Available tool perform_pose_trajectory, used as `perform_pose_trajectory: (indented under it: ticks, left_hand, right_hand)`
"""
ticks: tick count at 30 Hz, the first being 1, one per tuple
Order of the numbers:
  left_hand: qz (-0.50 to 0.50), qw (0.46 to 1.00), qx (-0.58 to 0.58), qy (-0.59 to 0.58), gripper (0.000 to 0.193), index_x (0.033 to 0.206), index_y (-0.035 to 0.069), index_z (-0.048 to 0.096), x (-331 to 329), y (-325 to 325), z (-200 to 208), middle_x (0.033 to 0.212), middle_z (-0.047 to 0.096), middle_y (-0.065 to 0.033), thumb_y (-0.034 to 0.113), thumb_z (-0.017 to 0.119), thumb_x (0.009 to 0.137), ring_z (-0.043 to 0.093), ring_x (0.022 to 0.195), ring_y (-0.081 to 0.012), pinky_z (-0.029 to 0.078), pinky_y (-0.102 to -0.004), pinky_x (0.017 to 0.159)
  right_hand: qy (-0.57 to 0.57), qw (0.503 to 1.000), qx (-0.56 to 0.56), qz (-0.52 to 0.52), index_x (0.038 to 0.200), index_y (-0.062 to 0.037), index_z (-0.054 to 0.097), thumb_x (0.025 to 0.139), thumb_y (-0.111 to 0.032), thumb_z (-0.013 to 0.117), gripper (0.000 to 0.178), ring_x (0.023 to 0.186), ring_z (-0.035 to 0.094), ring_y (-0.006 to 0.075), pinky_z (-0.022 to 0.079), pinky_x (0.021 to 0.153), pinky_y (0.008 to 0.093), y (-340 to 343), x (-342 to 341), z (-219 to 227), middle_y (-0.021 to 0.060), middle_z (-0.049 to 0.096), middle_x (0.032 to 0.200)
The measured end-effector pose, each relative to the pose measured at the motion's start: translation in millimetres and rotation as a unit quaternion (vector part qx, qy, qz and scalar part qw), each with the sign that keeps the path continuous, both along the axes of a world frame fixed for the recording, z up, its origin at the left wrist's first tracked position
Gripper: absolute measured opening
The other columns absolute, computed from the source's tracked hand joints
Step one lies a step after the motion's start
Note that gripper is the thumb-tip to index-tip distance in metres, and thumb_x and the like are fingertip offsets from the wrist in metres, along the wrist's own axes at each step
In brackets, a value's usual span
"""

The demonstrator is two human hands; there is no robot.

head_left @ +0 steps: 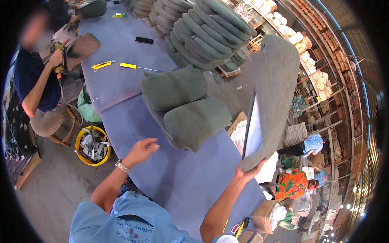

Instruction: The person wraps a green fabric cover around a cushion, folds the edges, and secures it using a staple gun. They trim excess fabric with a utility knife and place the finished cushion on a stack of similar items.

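My right hand grips the lower end of a long grey-green upholstered cushion panel, raised on edge at the table's right side. Its fabric side faces up and right; a white underside with a dark edge shows on its left. Over the table my left hand is empty, its fingers stretched out toward the right. Just beyond it lie grey-green padded covers, overlapping in a small pile on the blue-grey tabletop. They do not touch my left hand.
Farther up the table are a yellow cutter, a yellow-handled screwdriver and a black phone. Tall cushion stacks stand behind. At left, a co-worker holds a power tool near a yellow bucket of scraps. Scissors lie bottom right.
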State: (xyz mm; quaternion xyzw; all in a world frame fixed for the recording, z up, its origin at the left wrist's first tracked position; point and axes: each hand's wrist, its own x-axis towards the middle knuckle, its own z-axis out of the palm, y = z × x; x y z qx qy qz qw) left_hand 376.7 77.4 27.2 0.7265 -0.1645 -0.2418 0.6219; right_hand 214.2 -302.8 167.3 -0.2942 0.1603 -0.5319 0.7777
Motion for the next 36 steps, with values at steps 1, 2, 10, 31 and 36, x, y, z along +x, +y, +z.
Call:
perform_pose_trajectory:
  ticks: [1, 2, 10, 31, 36]
  left_hand:
    - [0.041, 0.998, 0.054, 0.006, 0.053, 0.135, 0.001, 0.066, 5.1, 13.5, -25.9, 0.120, 0.075, -0.0183, 0.037, 0.073, 0.097, 0.072, 0.111, -0.0267, 0.056, -0.0387, 0.095]
    - [0.079, 0.992, 0.093, -0.007, 0.052, 0.133, 0.000, 0.067, 11.8, 25.4, -53.1, 0.120, 0.075, -0.0195, 0.036, 0.074, 0.096, 0.073, 0.110, -0.0285, 0.057, -0.0394, 0.095]
    - [0.215, 0.971, 0.099, -0.031, 0.052, 0.127, -0.005, 0.068, 71.2, 49.3, -106.3, 0.118, 0.074, -0.0208, 0.038, 0.072, 0.097, 0.073, 0.110, -0.0291, 0.058, -0.0388, 0.094]
    - [-0.031, 0.754, -0.311, 0.577, 0.075, 0.149, -0.001, 0.048, 10.2, 5.8, -28.8, 0.143, 0.060, -0.0190, 0.020, 0.082, 0.085, 0.059, 0.129, -0.0342, 0.049, -0.0501, 0.109]
    - [-0.021, 0.821, -0.356, 0.446, 0.089, 0.156, 0.004, 0.040, 45.3, -50.3, 31.9, 0.146, 0.060, -0.0156, 0.024, 0.084, 0.081, 0.060, 0.130, -0.0393, 0.046, -0.0581, 0.112]
  right_hand:
    - [-0.029, 0.999, -0.023, 0.022, 0.137, -0.0073, 0.060, 0.097, -0.042, 0.074, 0.054, 0.119, 0.064, 0.0264, 0.053, 0.103, 0.0434, -4.6, 23.5, 5.2, 0.0059, 0.066, 0.134]
    - [-0.034, 0.999, -0.020, 0.029, 0.138, -0.0075, 0.059, 0.097, -0.041, 0.075, 0.056, 0.121, 0.063, 0.0268, 0.052, 0.104, 0.0443, -9.5, 44.5, 10.5, 0.0066, 0.065, 0.136]
    - [-0.016, 0.999, -0.049, 0.019, 0.152, -0.0082, 0.047, 0.098, -0.043, 0.073, 0.069, 0.139, 0.048, 0.0322, 0.042, 0.113, 0.0531, -28.6, 127.1, 7.8, 0.0113, 0.049, 0.155]
    - [0.498, 0.720, -0.483, -0.013, 0.157, -0.0035, 0.044, 0.086, -0.067, 0.074, 0.100, 0.141, 0.047, 0.0258, 0.040, 0.117, 0.0442, -58.1, -42.4, 84.2, 0.0103, 0.044, 0.160]
    - [0.320, 0.886, -0.334, -0.041, 0.169, -0.0206, 0.012, 0.089, -0.074, 0.064, 0.109, 0.152, 0.033, 0.0370, 0.025, 0.126, 0.0557, 7.3, 32.2, 137.3, 0.0101, 0.031, 0.169]
